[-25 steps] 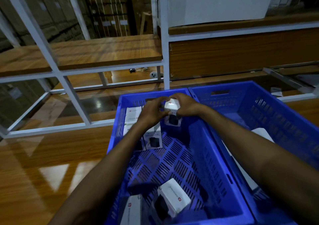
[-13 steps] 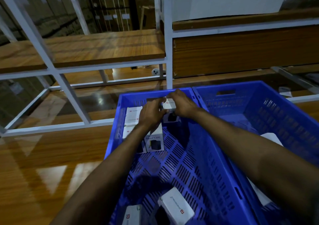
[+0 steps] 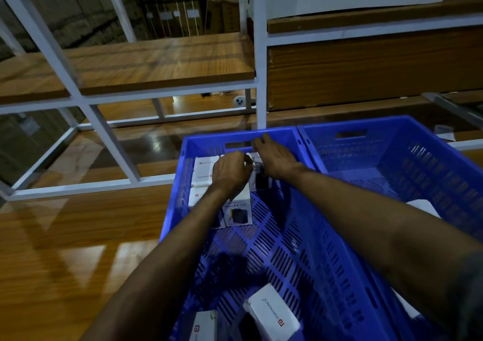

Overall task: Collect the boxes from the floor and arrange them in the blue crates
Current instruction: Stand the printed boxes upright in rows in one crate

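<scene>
My hands (image 3: 257, 167) are hiding most of the small box (image 3: 257, 181) near the frame's centre. The bottom edge is cutting off two white boxes (image 3: 274, 314), and my right forearm (image 3: 392, 236) is covering the right crate's (image 3: 392, 142) contents.

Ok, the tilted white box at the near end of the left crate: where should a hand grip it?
Grip the tilted white box across its two long side edges, coming from above. Its broad face tilts up, clear of the crate wall; its neighbour sits apart on the left.

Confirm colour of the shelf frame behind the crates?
White frame, wooden boards; clearest in the head view.
</scene>
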Demonstrator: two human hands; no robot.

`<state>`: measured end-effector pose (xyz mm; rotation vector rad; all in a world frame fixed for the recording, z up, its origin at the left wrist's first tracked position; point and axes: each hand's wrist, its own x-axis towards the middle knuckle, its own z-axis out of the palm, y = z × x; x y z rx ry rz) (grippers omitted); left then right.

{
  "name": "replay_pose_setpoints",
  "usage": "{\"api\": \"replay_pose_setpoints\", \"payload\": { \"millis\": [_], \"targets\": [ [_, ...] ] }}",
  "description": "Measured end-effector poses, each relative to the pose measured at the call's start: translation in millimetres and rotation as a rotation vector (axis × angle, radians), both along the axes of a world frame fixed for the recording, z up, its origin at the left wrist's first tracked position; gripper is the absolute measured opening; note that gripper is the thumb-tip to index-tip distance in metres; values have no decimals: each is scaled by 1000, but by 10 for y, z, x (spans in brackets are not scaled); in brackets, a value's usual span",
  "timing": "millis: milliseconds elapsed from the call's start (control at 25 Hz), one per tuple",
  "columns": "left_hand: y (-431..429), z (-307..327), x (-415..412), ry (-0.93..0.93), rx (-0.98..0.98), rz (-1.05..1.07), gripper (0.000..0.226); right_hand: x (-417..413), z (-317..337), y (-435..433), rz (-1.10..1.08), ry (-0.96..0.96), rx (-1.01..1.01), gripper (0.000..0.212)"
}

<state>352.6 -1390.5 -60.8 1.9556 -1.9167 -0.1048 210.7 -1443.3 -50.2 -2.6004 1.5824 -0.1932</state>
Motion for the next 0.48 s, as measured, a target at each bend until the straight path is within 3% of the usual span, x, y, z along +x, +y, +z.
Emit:
{"api": "replay_pose_setpoints", "payload": {
  "millis": [240,320,480],
  "targets": [
    [7,-45,-21,-18,27,1,19,1,-32,-10,-20,52,57,72],
    [13,-51,-38,-38,16,3,18,16,-74,-11,0,137,4,83],
    [4,-69,-38,-72,20,-7,20,77,-168,-11,-8,281,-108,77]
  ]
}}
